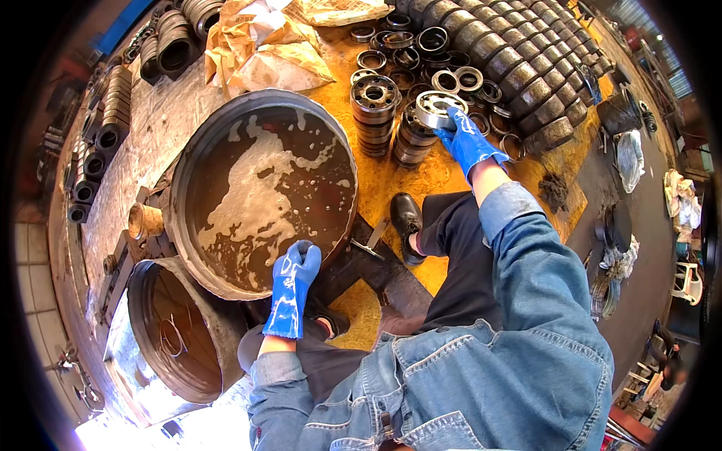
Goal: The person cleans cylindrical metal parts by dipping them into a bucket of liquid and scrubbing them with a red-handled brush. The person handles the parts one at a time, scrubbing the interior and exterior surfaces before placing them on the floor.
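Observation:
My right hand [468, 143], in a wet blue rubber glove, grips a shiny steel bearing ring [439, 110] by its right side. The ring is over the top of a stack of bearing rings [414, 139]; whether it rests on the stack I cannot tell. Just left stands another stack of bearings [374, 105]. My left hand [295, 267], also gloved in blue, is closed over the near right rim of a round metal tub [180, 252]. Its curled fingers hide anything inside them. Brown liquid [301, 218] with patches of foam fills the tub.
Loose bearing rings [468, 79] lie heaped behind the stacks. Rows of stacked greasy bearings [519, 68] stand at the far right. Crumpled brown paper [263, 56] lies beyond the tub. A second drum [218, 331] sits at the near left. Bearing stacks [109, 135] line the left side.

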A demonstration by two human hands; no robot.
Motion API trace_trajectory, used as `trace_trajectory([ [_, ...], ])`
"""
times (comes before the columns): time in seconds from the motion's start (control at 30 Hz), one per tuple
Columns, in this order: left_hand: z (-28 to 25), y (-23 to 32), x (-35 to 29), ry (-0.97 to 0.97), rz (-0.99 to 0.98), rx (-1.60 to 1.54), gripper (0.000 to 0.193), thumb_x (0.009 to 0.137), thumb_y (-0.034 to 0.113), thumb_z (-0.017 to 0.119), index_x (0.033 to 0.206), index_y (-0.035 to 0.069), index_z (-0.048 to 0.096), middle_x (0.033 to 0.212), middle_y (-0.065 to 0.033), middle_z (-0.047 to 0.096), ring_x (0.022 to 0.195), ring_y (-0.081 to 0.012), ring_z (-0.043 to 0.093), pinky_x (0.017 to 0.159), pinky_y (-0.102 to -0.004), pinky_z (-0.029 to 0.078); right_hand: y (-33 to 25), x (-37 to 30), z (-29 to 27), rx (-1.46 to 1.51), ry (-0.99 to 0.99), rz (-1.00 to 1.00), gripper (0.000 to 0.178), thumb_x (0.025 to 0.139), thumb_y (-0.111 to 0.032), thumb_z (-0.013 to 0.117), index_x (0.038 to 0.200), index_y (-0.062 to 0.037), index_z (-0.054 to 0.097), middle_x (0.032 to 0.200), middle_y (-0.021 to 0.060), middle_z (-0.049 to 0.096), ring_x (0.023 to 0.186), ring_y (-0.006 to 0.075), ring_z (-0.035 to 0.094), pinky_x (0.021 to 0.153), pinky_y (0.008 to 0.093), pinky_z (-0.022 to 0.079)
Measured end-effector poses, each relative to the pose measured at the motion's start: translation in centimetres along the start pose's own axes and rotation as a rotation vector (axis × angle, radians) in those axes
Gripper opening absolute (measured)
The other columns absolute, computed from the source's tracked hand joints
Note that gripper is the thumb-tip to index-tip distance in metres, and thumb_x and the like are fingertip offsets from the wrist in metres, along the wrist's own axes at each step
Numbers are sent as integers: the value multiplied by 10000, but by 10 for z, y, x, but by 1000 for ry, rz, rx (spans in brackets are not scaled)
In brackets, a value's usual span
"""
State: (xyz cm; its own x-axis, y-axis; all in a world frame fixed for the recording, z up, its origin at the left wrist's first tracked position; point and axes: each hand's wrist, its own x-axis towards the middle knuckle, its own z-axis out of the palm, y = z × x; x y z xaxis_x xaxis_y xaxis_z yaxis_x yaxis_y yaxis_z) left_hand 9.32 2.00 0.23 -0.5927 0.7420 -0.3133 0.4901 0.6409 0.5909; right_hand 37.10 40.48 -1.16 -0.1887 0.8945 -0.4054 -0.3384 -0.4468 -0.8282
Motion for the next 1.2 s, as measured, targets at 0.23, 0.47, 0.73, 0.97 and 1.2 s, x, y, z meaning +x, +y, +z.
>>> trace_trajectory([
  [0.23, 2, 0, -5, 13, 8, -33, 406, 941, 367, 710, 1167, 32, 739, 977, -171, 796, 931, -300, 783, 858, -390, 598, 1, 3, -17, -191, -36, 80, 446, 1016, -356, 696, 1362, -81, 638, 1239, 102, 689, 1046, 199, 680, 868, 305, 593],
  [0.47, 1, 4, -3, -24, -39, -15, 467, 935, 392, 723, 1200, 7, 729, 1051, -188, 790, 982, -295, 775, 900, -385, 591, 1, 12, -38, -349, -32, 188, 397, 1062, -320, 629, 1340, -36, 630, 1169, 121, 722, 972, 214, 714, 854, 313, 604],
  [0.73, 1, 11, 6, -94, -67, -43, 491, 927, 378, 749, 1220, -15, 720, 1098, -191, 783, 1020, -280, 766, 928, -381, 581, 20, 69, -75, -1094, -198, -269, 407, 1098, -302, 521, 1268, 38, 667, 1130, 162, 756, 958, 243, 749, 817, 323, 591],
  [0.97, -1, 3, 2, -89, -91, -47, 559, 902, 441, 714, 1254, 6, 711, 1103, -196, 784, 1046, -327, 762, 950, -402, 578, -1, 18, 8, -927, -4, -22, 490, 1089, -334, 471, 1261, 80, 669, 1171, 180, 755, 947, 229, 759, 829, 341, 587],
  [1.2, -3, 3, 0, -79, -95, -45, 491, 931, 382, 742, 1234, -4, 721, 1101, -202, 782, 1039, -296, 765, 940, -383, 578, 10, 24, 11, -1014, 69, -163, 478, 1081, -369, 496, 1152, 55, 705, 937, 163, 779, 820, 282, 737, 711, 412, 543],
])
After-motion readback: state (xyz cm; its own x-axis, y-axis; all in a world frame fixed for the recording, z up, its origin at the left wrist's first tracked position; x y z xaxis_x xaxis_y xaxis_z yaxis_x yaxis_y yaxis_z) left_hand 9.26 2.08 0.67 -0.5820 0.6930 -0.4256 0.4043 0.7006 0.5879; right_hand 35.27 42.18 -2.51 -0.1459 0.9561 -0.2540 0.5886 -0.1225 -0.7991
